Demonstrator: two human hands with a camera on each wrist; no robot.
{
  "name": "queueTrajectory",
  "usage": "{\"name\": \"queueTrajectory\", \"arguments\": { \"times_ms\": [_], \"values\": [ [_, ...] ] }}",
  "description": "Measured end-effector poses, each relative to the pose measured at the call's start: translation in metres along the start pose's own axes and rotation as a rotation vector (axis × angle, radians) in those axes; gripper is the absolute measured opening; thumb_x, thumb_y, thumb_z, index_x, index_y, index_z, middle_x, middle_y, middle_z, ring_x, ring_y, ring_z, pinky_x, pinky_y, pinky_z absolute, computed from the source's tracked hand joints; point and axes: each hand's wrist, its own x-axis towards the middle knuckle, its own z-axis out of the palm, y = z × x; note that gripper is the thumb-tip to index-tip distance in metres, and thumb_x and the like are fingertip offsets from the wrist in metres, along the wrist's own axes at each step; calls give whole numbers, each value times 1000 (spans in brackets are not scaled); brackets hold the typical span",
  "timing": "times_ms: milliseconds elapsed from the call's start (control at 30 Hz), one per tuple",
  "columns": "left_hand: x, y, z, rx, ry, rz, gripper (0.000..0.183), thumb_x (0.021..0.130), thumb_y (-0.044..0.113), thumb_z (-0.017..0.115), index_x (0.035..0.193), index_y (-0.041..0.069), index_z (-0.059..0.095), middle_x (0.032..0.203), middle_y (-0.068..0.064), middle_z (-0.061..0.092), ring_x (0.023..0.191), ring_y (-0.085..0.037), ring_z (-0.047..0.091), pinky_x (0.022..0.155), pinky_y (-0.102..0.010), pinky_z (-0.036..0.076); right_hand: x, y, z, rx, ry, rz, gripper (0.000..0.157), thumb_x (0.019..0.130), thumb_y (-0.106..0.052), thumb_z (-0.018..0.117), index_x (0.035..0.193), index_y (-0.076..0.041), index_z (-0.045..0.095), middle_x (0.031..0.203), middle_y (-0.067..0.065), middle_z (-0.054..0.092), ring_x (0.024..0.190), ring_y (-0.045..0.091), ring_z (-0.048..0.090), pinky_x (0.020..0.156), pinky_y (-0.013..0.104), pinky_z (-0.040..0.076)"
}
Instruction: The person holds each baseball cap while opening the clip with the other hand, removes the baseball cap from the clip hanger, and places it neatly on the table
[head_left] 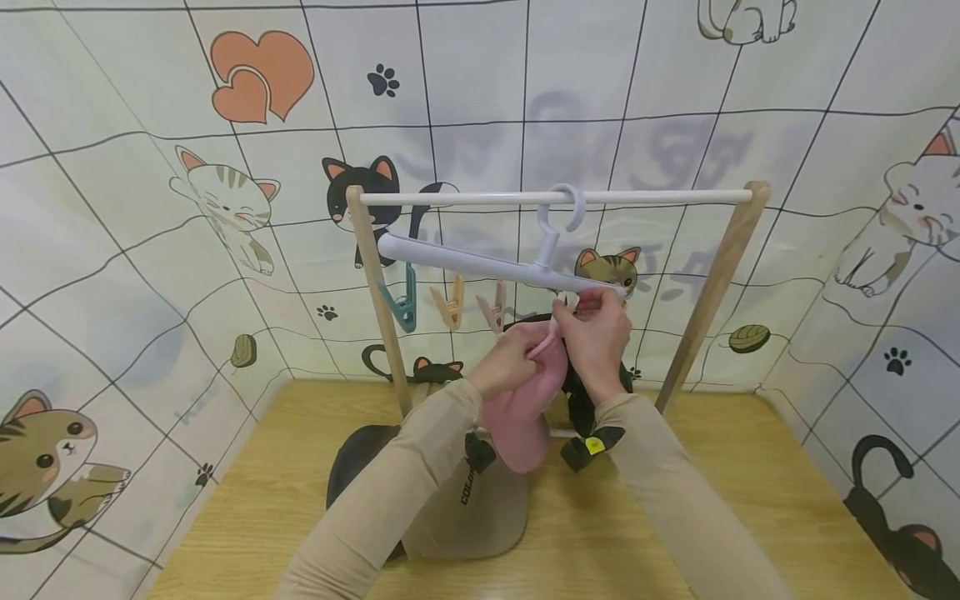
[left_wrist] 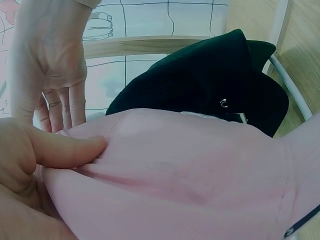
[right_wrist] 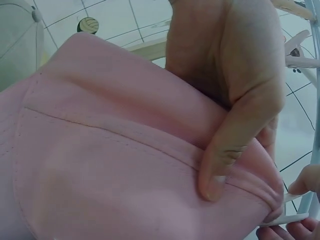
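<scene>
Pink cap (head_left: 528, 408) hangs from the left hand (head_left: 512, 362) below the right half of the hanger (head_left: 480, 265), its thumb and fingers pinching a fold of the fabric. Just under the hanger's right end, the right hand (head_left: 600, 337) pinches a white clip (right_wrist: 286, 219) at the cap's edge; I cannot tell how deeply the clip bites.

That bite looks like the weak point. If only a thin rim of folded cloth sits between the prongs, the cap could slide out once the left hand lets go, and drop to the table (head_left: 645, 533) beneath the hanger. Bunched cloth could also keep the clip from closing fully.

The hanger itself slants in the head view, its right end lower, with its hook looped over the white rod (head_left: 465, 198). A downward tug at the clip could tilt it further or make the hook slip along the rod, and the teal clip (head_left: 406, 300), yellow clip (head_left: 452, 302) and pink clip (head_left: 493, 307) under its left and middle parts would swing with it.

Below the hanger's right half, a black cap (left_wrist: 200, 80) lies close behind the pink one; crowding there could snag fabric. A beige cap (head_left: 480, 517) rests below the hanger's left half, where a dropped cap might land.
</scene>
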Motion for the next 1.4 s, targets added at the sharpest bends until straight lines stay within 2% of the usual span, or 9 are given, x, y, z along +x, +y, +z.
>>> {"name": "queueTrajectory", "arguments": {
  "times_ms": [100,200,400,567,800,967,1100,1300,1400],
  "values": [
    [1,-2,-2,-2,4,52,36,72,-25,47,95,0,59,85,-8,54,80,-16,47,70,-22,36,2,-2,1,-17,-6,-7,29,80,-18,74,96,2,60,87,20,67,77,28,65,70,38,46],
    [1,-4,-4,-20,-2,99,36,69,-26,46,92,-1,58,85,-9,52,79,-16,46,71,-24,36,5,-4,2,-31,-5,-12,27,80,-17,74,94,3,63,84,18,68,77,28,65,69,39,47],
    [-4,-6,-7,-63,0,88,34,69,-25,45,90,-1,56,98,-8,53,91,-18,45,77,-27,34,11,-9,5,-35,-7,-11,22,79,-13,74,90,4,67,79,17,67,71,28,63,61,37,46],
    [-8,-7,-10,-71,6,41,40,72,-24,46,99,1,61,99,-8,54,94,-19,46,74,-28,35,12,-12,8,-36,11,-22,18,77,-12,74,85,3,68,74,16,67,67,27,63,58,34,45],
    [-20,-5,-11,-118,37,-89,63,79,-20,51,136,6,53,141,-10,44,125,-21,41,98,-35,36,11,-16,10,-11,17,-9,18,76,-11,76,84,4,69,74,16,67,67,26,64,58,31,45],
    [-29,-7,-10,-127,45,-166,61,82,-15,52,138,8,50,138,-10,48,115,-20,47,93,-34,40,9,-16,12,4,20,9,17,76,-9,76,84,4,70,73,16,68,64,24,64,57,27,46],
    [-41,-12,-7,-104,41,-235,52,85,-8,54,136,-1,51,133,-17,54,113,-22,51,92,-34,43,9,-15,12,103,4,53,16,78,-8,75,85,6,68,73,16,66,63,30,66,53,22,51],
    [-53,-24,-3,-325,81,-260,49,88,-7,51,136,-7,49,132,-19,54,118,-24,49,103,-39,36,9,-12,9,205,-55,139,20,81,-9,73,90,7,67,78,14,64,68,35,67,56,24,54],
    [-56,-26,-4,-331,72,-250,51,87,-7,51,138,-7,47,137,-19,50,125,-26,45,106,-40,33,10,-9,7,211,-85,178,23,82,-12,73,93,7,66,81,13,63,70,33,67,59,26,55]
  ]
}}
